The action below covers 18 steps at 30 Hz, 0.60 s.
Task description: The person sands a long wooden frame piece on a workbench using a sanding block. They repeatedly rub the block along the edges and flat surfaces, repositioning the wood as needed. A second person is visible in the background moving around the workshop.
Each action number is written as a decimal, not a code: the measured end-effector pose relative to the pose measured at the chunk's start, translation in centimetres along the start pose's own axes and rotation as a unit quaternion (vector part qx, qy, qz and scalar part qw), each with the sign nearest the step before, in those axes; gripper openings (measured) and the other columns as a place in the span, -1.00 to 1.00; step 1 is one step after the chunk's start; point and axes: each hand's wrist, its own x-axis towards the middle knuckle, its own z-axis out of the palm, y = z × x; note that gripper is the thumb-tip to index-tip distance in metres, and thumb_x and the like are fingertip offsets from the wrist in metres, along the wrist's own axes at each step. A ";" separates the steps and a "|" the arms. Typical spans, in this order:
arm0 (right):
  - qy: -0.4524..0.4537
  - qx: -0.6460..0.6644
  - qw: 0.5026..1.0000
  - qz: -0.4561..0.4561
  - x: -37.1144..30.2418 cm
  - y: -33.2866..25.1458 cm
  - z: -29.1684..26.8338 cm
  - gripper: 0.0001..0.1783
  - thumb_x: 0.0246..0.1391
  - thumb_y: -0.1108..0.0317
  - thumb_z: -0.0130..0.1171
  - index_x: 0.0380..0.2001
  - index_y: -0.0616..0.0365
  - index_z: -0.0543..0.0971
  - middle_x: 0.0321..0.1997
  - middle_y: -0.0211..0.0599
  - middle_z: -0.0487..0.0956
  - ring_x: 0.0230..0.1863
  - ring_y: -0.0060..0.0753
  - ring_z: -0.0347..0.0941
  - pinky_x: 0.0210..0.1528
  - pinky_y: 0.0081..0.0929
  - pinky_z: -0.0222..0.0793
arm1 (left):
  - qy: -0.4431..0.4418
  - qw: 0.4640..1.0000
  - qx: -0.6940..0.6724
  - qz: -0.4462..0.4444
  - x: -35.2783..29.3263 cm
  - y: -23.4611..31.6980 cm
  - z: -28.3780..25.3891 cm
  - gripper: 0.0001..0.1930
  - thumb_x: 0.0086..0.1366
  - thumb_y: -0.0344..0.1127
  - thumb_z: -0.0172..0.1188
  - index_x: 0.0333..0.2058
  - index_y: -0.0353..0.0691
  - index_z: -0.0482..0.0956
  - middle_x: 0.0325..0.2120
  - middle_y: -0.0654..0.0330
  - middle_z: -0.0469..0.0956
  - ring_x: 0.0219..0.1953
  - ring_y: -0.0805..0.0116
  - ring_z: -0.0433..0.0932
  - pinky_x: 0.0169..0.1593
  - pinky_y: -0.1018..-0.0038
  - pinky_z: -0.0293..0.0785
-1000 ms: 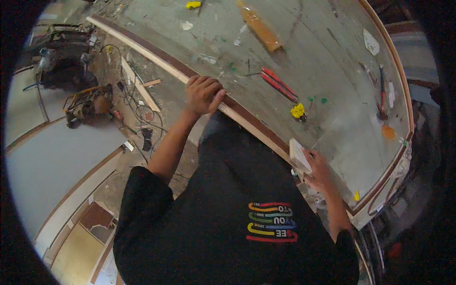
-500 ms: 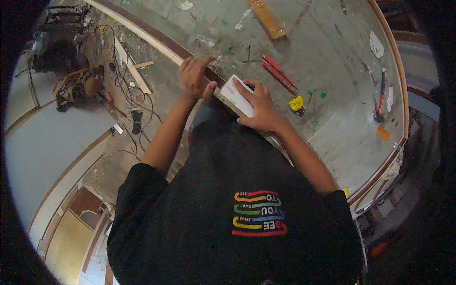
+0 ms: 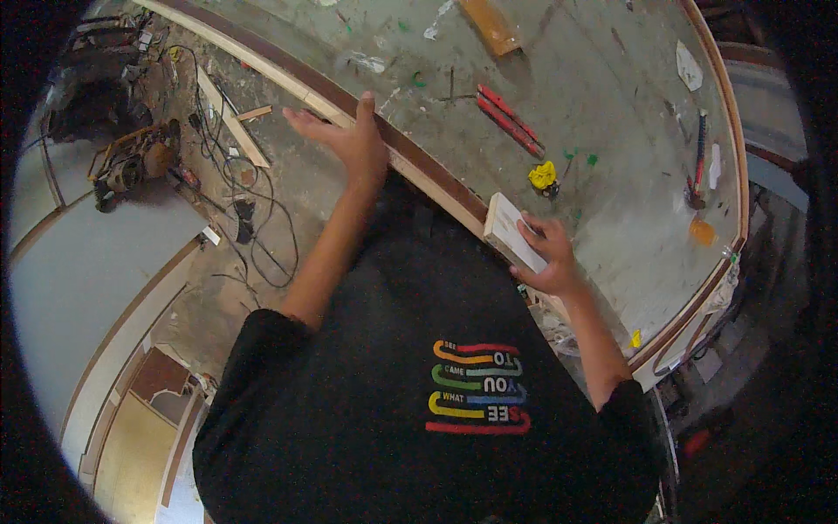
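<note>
A pale wooden strip [image 3: 428, 185] with a dark brown inner side runs along the near edge of a large grey-green panel [image 3: 611, 236]. On this strip rests a white-topped rectangular block [image 3: 515, 230], its side pale and wood-like. My right hand [image 3: 553, 255] grips the block, fingers over its top and thumb at the near side. Further up the strip to the left, my left hand [image 3: 349, 147] is open, thumb and fingers spread, its edge at the strip and nothing in it.
On the panel lie a red-handled tool [image 3: 509, 120], a crumpled yellow piece [image 3: 542, 177], a brown taped bar [image 3: 491, 24] and a hammer-like tool [image 3: 698, 162]. Black cables [image 3: 262, 223] and wood offcuts [image 3: 229, 118] litter the floor at left, near a yellowish machine [image 3: 135, 166].
My right hand has slid the block along the strip, down to the right. My left hand has loosened from the strip and its fingers have spread.
</note>
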 end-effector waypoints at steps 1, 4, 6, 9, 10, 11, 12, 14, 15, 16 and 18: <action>0.014 0.011 1.000 -0.016 0.4 0.1 0.3 -0.12 -0.25 0.06 0.53 0.24 0.05 0.57 0.31 -0.14 0.51 0.20 -0.01 0.40 0.31 -0.11 0.27 | -0.023 0.999 -0.007 -0.035 0.1 0.2 0.1 0.10 0.18 -0.37 0.38 0.48 -0.32 -0.26 0.41 -0.18 0.01 0.39 0.02 0.16 0.47 0.18 0.00; 0.016 0.019 0.998 -0.056 4.2 -0.4 1.6 -0.11 -0.29 0.08 0.55 0.22 0.07 0.58 0.36 -0.20 0.49 0.24 0.03 0.39 0.36 -0.09 0.23 | -0.052 0.995 -0.053 -0.067 0.5 0.6 0.1 0.08 0.18 -0.50 0.33 0.49 -0.34 -0.29 0.39 -0.15 0.05 0.37 0.04 0.20 0.43 0.29 0.11; 0.028 0.023 0.997 -0.073 7.9 -1.7 3.0 -0.11 -0.28 0.08 0.54 0.22 0.10 0.57 0.38 -0.23 0.47 0.26 0.03 0.38 0.37 -0.09 0.23 | -0.053 0.993 -0.071 -0.082 0.5 0.7 0.1 0.05 0.21 -0.53 0.29 0.49 -0.35 -0.28 0.38 -0.15 0.09 0.34 0.05 0.24 0.41 0.31 0.14; 0.031 0.065 0.994 -0.077 14.1 -3.5 5.6 -0.11 -0.27 0.06 0.51 0.24 0.04 0.56 0.40 -0.27 0.47 0.31 0.04 0.35 0.41 -0.10 0.21 | -0.045 0.993 -0.081 -0.080 0.3 0.6 0.3 -0.01 0.27 -0.54 0.24 0.50 -0.34 -0.26 0.36 -0.14 0.14 0.32 0.06 0.28 0.40 0.29 0.16; 0.036 0.058 0.992 -0.104 15.6 -4.0 6.2 -0.12 -0.27 0.07 0.49 0.25 0.01 0.56 0.40 -0.28 0.46 0.33 0.04 0.34 0.41 -0.11 0.21 | -0.043 0.993 -0.091 -0.055 0.4 0.5 0.4 -0.03 0.29 -0.53 0.23 0.50 -0.34 -0.26 0.35 -0.13 0.16 0.32 0.06 0.28 0.40 0.29 0.17; 0.036 0.069 0.991 -0.109 16.3 -4.2 6.6 -0.12 -0.27 0.09 0.48 0.25 0.00 0.56 0.41 -0.29 0.46 0.32 0.03 0.34 0.41 -0.11 0.21 | -0.035 0.993 -0.103 -0.051 0.5 0.3 0.4 -0.04 0.31 -0.52 0.22 0.50 -0.33 -0.25 0.35 -0.12 0.17 0.32 0.07 0.29 0.39 0.28 0.18; 0.042 0.075 0.988 -0.128 16.5 -4.3 6.9 -0.12 -0.28 0.10 0.47 0.25 -0.02 0.56 0.41 -0.29 0.46 0.32 0.03 0.34 0.41 -0.11 0.21 | -0.038 0.991 -0.117 -0.050 0.6 0.1 0.3 -0.06 0.33 -0.50 0.21 0.50 -0.33 -0.23 0.36 -0.12 0.16 0.33 0.07 0.28 0.40 0.28 0.18; 0.052 0.069 0.986 -0.144 15.1 -3.7 6.5 -0.13 -0.30 0.16 0.41 0.26 -0.02 0.56 0.43 -0.27 0.44 0.35 0.01 0.34 0.43 -0.12 0.20 | -0.033 0.985 -0.151 -0.074 0.8 -0.5 0.2 -0.10 0.36 -0.46 0.21 0.50 -0.34 -0.19 0.38 -0.12 0.15 0.35 0.07 0.27 0.40 0.28 0.17; 0.042 0.076 0.988 -0.131 13.5 -3.2 5.9 -0.13 -0.30 0.17 0.41 0.26 -0.02 0.57 0.43 -0.26 0.44 0.36 0.01 0.33 0.43 -0.12 0.19 | -0.031 0.987 -0.144 -0.071 0.9 -0.9 0.1 -0.11 0.36 -0.46 0.21 0.50 -0.34 -0.17 0.37 -0.12 0.16 0.35 0.07 0.27 0.39 0.28 0.18; 0.032 0.084 0.989 -0.117 11.3 -2.6 4.9 -0.13 -0.30 0.17 0.40 0.26 -0.01 0.57 0.43 -0.25 0.44 0.37 0.00 0.32 0.44 -0.13 0.18 | -0.033 0.988 -0.139 -0.055 0.9 -1.3 0.1 -0.12 0.36 -0.45 0.22 0.49 -0.35 -0.15 0.37 -0.12 0.17 0.34 0.07 0.27 0.39 0.27 0.18; -0.008 0.105 0.992 -0.073 6.5 -1.1 2.8 -0.09 -0.28 0.14 0.39 0.30 0.03 0.52 0.47 -0.20 0.39 0.43 0.00 0.26 0.48 -0.09 0.08 | -0.035 0.992 -0.117 -0.033 1.0 -1.9 0.0 -0.14 0.34 -0.46 0.22 0.48 -0.36 -0.11 0.36 -0.12 0.18 0.33 0.06 0.28 0.38 0.27 0.19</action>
